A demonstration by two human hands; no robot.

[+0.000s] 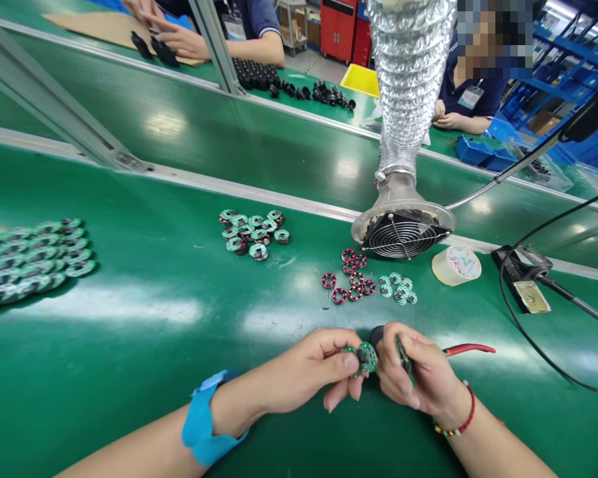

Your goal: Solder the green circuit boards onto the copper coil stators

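Observation:
Between thumb and fingers, my left hand (323, 365) pinches a small round green circuit board (367, 357); another bit of green board shows at the fingertips. My right hand (418, 372), close beside it, is closed around a second green circuit board (404, 358), seen nearly edge-on. A dark rounded thing (377, 335) sticks out behind my right fingers, and I cannot tell what it is. A red-handled tool (471, 348) lies partly hidden behind that hand. Ahead are several black-and-red wound rings (355, 293) and several small green round boards (401, 289).
A fume fan (403, 236) on a silver duct (408, 73) hangs above the bench. A tape roll (456, 265) and a soldering iron stand (523, 279) are at right. Board-and-ring assemblies (258, 247) lie at centre, with rows of boards (34, 259) at left. Two people work across the partition.

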